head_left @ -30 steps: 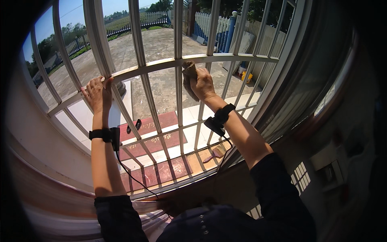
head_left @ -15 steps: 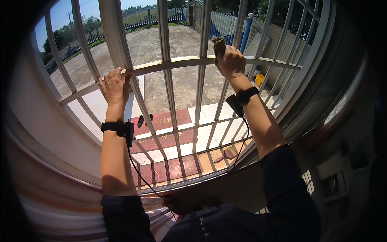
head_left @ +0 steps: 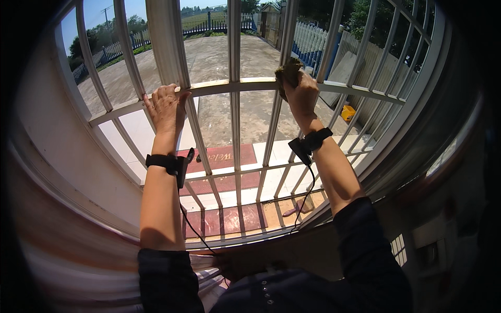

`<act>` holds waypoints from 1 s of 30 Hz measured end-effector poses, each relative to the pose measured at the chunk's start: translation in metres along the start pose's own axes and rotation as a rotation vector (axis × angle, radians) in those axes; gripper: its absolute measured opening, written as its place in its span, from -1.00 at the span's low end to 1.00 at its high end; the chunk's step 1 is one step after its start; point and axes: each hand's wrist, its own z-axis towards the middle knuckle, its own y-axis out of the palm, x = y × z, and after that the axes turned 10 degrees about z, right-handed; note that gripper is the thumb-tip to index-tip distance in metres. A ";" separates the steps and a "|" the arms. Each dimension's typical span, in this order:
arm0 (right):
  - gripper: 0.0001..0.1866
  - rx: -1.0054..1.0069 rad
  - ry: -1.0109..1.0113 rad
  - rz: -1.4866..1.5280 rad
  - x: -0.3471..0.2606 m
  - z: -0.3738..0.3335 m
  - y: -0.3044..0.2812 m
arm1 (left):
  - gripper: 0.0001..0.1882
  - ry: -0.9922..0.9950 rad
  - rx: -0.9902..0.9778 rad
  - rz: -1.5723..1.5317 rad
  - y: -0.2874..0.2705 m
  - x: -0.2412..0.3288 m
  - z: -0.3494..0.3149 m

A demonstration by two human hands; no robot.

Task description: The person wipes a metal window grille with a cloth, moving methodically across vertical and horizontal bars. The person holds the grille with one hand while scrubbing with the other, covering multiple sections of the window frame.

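Protruding up-left from right fingers [head_left: 305,82]: clutched dark cloth [head_left: 288,71] | left fingers [head_left: 169,91]: clasping crossbar [head_left: 255,85]

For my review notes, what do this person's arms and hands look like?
The left hand and right hand are ungloved. Each wrist wears a black strap with a black box-like module and a thin black cable. Dark sleeves end near the elbows.
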 end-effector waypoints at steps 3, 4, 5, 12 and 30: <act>-0.71 -0.045 -0.004 0.102 -0.015 0.000 -0.016 | -0.46 -0.007 0.011 -0.015 -0.003 0.000 0.001; -0.70 -0.083 -0.018 0.145 -0.020 0.000 -0.022 | -0.46 -0.010 0.017 -0.018 -0.003 0.000 0.001; -0.69 -0.092 -0.063 0.196 -0.025 0.001 -0.025 | -0.46 -0.018 -0.006 -0.024 -0.003 0.001 0.001; -0.95 -0.285 -0.292 -0.030 -0.059 0.027 0.014 | -0.45 -0.021 -0.027 0.008 -0.003 0.000 0.000; -0.46 0.107 0.369 0.283 -0.025 0.150 0.030 | -0.51 0.005 0.015 -0.001 -0.002 -0.001 -0.002</act>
